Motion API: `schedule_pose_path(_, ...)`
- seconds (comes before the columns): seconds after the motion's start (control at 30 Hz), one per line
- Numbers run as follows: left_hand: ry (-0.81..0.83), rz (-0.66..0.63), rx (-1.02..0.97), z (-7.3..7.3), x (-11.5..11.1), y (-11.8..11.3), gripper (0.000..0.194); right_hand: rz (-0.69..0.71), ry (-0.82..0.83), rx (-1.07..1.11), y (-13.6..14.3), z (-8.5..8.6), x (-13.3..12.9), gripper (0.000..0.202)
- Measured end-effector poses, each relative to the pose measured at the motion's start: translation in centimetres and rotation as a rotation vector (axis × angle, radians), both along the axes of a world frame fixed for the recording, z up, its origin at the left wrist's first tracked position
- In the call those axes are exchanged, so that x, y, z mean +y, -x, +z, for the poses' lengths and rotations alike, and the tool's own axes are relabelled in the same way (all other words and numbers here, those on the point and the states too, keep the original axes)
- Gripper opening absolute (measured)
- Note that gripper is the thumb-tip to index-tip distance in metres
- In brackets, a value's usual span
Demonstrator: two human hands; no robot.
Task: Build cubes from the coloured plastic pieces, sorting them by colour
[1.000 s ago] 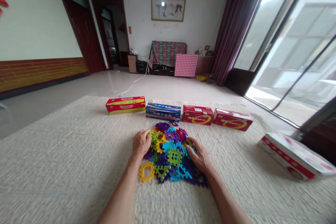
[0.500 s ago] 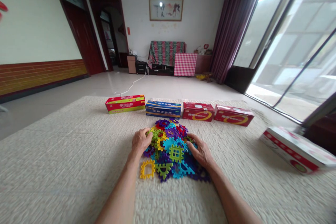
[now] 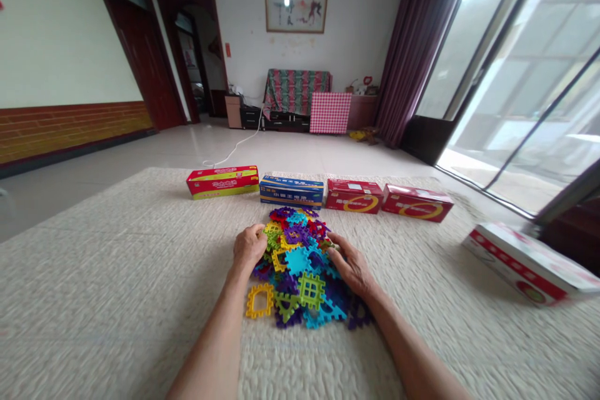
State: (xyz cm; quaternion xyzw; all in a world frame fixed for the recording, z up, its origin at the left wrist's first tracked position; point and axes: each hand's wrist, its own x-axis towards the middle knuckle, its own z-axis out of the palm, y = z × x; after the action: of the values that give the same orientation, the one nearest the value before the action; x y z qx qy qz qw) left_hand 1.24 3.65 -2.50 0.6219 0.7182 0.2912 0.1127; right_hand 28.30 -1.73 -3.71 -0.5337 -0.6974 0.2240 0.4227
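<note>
A heap of colourful plastic interlocking toy pieces (image 3: 299, 260) lies on the quilted mat in front of me. Along its left side rests my left hand (image 3: 250, 245), fingers slightly curled, with the tips partly hidden against the pieces. My right hand (image 3: 352, 264) touches the right side, thumb and fingers apart. At the front of the heap are a green window-shaped piece (image 3: 311, 290), a yellow square frame (image 3: 260, 301) and a green triangle (image 3: 287, 306). Purple, red and blue pieces are mixed in behind.
Behind the heap stand a red-and-yellow box (image 3: 223, 183), a blue box (image 3: 291, 194) and two red boxes (image 3: 355, 197), (image 3: 417, 203) in a row. A white-and-red box (image 3: 525, 265) lies at the right. The pale mat (image 3: 117, 275) spreads over the tiled floor.
The green window-shaped piece has slid toward me, and the upper pieces have shifted slightly left. My right hand has moved a little left with the heap; my left hand stays against its side.
</note>
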Motion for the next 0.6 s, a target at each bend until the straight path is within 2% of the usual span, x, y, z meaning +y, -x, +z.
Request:
schedule_pose_path(0.1,-0.012,0.007,0.024,0.4,-0.2,-0.3,0.035,-0.089,0.017,0.064,-0.1,-0.1,0.2,0.046)
schedule_pose_path(0.2,-0.088,0.013,0.056,1.3,-0.3,-0.8,0.034,-0.084,0.014,0.059,-0.1,-0.2,0.3,0.045)
schedule_pose_path(0.3,-0.15,-0.038,0.092,2.0,-0.4,-1.5,0.028,-0.071,-0.001,0.065,0.0,-0.2,0.3,0.042)
schedule_pose_path(0.43,-0.108,-0.098,0.142,1.7,-0.4,-1.7,0.025,-0.053,0.015,0.059,0.1,0.1,0.3,0.041)
schedule_pose_path(0.6,-0.118,-0.069,0.124,1.5,0.6,-0.8,0.031,-0.054,0.022,0.061,0.0,0.4,0.2,0.041)
